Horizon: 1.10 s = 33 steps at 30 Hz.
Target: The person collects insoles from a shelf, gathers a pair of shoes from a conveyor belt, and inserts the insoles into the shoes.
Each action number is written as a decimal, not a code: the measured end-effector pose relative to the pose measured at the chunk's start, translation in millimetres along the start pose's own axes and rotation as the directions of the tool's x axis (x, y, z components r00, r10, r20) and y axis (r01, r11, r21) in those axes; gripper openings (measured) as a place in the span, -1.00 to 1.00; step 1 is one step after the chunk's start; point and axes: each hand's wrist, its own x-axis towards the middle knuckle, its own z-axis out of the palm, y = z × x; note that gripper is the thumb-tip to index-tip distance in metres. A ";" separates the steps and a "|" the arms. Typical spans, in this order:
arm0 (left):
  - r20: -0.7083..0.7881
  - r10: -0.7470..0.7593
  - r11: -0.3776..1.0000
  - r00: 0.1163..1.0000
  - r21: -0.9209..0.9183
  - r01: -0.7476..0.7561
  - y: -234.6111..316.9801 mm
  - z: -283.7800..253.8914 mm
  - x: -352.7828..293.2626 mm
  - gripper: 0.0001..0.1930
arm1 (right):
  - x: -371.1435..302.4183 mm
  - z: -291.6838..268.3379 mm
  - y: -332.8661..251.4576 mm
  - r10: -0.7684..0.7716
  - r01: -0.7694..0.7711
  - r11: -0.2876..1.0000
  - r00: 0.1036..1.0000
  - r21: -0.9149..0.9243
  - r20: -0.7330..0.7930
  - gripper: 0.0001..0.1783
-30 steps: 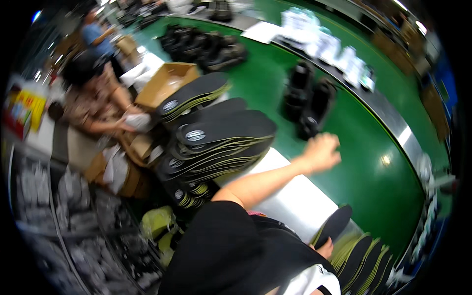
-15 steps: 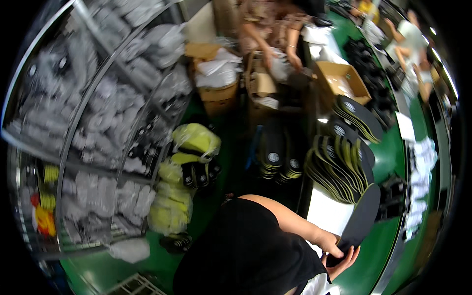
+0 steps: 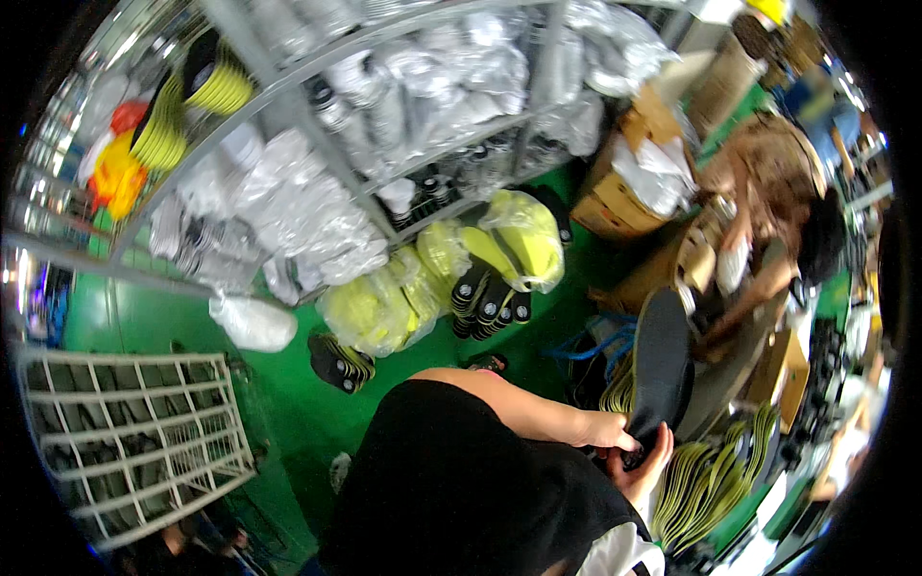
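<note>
A black insole (image 3: 663, 355) stands up from my two hands, its rounded end pointing away from me. My left hand (image 3: 607, 432) is closed on its near end, thumb pressed against the dark surface. My right hand (image 3: 648, 470) grips the same end from the right, fingers curled around the edge. Beside my right hand lies a fanned row of black insoles with yellow-green edges (image 3: 706, 485). More yellow-edged insoles (image 3: 619, 389) show partly behind the held one.
Metal shelves (image 3: 336, 158) hold plastic-wrapped goods. Bagged yellow-green insoles (image 3: 384, 302) and loose black ones (image 3: 341, 365) lie on the green floor. A white wire rack (image 3: 134, 432) stands left. Far right, another person (image 3: 768, 163) bends over cardboard boxes (image 3: 615, 197).
My view has swung left, bringing the shelves and white rack further in. Both hands still hold the insole, which now stands more upright and away from the worktable.
</note>
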 end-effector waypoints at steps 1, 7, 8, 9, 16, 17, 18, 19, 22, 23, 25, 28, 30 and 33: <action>-0.057 0.004 1.000 0.998 -0.025 -0.006 -13.4 -16.4 -3.3 -0.51 | 11.9 8.4 -7.5 -0.063 0.063 0.998 0.994 0.007 0.094 -0.09; -0.561 0.239 0.921 0.793 -0.129 -0.369 -34.3 -47.2 -83.3 -0.58 | 48.0 35.1 -34.3 -0.316 0.253 0.944 0.879 0.214 0.356 -0.18; -0.610 0.309 0.892 0.730 -0.081 -0.445 -36.1 -44.4 -101.0 -0.58 | 51.4 37.2 -41.5 -0.327 0.254 0.940 0.865 0.229 0.381 -0.19; -0.651 0.374 0.859 0.660 -0.026 -0.512 -34.3 -35.4 -122.6 -0.59 | 51.6 37.5 -48.4 -0.336 0.254 0.936 0.851 0.243 0.403 -0.21; -0.786 0.465 0.674 0.408 0.016 -0.738 -71.1 7.7 -182.7 -0.61 | 29.5 61.4 -34.1 -0.550 0.396 0.832 0.674 0.388 0.493 -0.32; -0.820 0.424 0.678 0.385 0.005 -0.735 -76.9 15.2 -186.2 -0.61 | 23.4 64.3 -32.7 -0.554 0.360 0.827 0.656 0.432 0.513 -0.33; -0.849 0.389 0.688 0.359 0.008 -0.725 -73.6 30.3 -193.8 -0.61 | 17.6 66.3 -31.2 -0.549 0.329 0.830 0.620 0.450 0.561 -0.34; -0.876 0.354 0.695 0.328 0.012 -0.719 -76.9 42.9 -198.6 -0.61 | 11.3 70.1 -28.3 -0.547 0.301 0.833 0.576 0.465 0.607 -0.35; -0.912 0.350 0.607 0.215 0.046 -0.793 -112.2 51.6 -195.3 -0.61 | -3.3 74.7 -22.5 -0.539 0.174 0.827 0.513 0.534 0.668 -0.42; -0.922 0.338 0.586 0.190 0.049 -0.809 -122.0 52.7 -194.8 -0.61 | -6.9 74.2 -19.6 -0.531 0.162 0.833 0.503 0.529 0.682 -0.43; -0.934 0.317 0.552 0.167 0.038 -0.833 -117.5 65.4 -200.9 -0.60 | -7.9 69.3 -15.4 -0.518 0.213 0.851 0.487 0.480 0.703 -0.46; -0.957 0.279 0.511 0.073 0.083 -0.856 -138.2 53.4 -206.9 -0.56 | -9.8 69.8 -0.8 -0.498 0.241 0.867 0.452 0.437 0.740 -0.48; -0.969 0.246 0.430 0.010 0.100 -0.897 -147.3 39.8 -218.2 -0.58 | -11.2 71.4 9.6 -0.467 0.203 0.884 0.451 0.422 0.761 -0.49; -0.980 0.149 0.413 -0.134 0.185 -0.892 -139.1 38.9 -256.5 -0.35 | -15.1 83.7 18.5 -0.428 0.183 0.904 0.424 0.387 0.798 -0.50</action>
